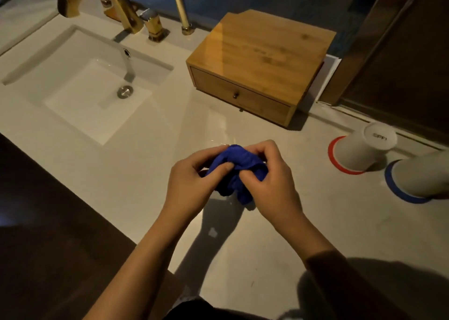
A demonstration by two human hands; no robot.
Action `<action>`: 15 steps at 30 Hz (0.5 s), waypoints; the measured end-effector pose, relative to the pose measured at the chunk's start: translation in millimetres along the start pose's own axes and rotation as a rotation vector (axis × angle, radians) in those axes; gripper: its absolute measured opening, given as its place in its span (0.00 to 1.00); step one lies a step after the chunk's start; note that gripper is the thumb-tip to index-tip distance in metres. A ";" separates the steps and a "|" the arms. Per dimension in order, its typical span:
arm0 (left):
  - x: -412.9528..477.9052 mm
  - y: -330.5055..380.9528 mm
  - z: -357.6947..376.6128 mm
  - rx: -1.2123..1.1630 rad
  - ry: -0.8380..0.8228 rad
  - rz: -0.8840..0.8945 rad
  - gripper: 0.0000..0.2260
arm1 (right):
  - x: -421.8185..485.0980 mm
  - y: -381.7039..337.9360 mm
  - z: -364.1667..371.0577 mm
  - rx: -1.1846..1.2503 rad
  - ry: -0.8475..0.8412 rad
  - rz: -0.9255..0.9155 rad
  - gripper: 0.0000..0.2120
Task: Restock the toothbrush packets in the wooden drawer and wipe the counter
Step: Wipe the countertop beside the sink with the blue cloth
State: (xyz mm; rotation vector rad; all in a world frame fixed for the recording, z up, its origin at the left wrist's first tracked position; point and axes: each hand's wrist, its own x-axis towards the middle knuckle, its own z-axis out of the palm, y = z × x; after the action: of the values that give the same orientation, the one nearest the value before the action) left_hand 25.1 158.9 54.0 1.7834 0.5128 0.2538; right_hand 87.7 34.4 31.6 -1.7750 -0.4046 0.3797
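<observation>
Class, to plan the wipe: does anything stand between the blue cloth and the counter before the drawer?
Nothing visible: the left hand and right hand hold the blue cloth above the counter; cups stand rightward.

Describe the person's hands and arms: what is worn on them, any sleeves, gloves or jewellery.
Both the left hand and the right hand are bare: no gloves, rings or watch show. The left forearm is uncovered down to the frame's edge. On the right arm a dark brown sleeve begins well above the wrist.
</observation>
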 end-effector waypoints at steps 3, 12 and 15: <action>-3.4 -1.7 27.4 0.062 -0.058 0.017 0.14 | -5.5 19.2 -31.7 -0.097 0.047 -0.011 0.12; -7.6 -52.9 33.5 0.616 0.260 0.012 0.13 | -0.3 62.7 -82.2 -0.527 -0.046 -0.092 0.24; -11.8 -79.0 7.8 0.837 0.309 -0.071 0.18 | 3.5 68.6 -76.3 -0.599 -0.056 -0.118 0.25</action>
State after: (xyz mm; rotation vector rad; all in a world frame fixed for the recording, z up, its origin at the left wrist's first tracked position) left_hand 1.6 162.5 -22.6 2.5439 1.0026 0.2896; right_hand 130.7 -44.8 -17.6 -2.3092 -0.7135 0.2361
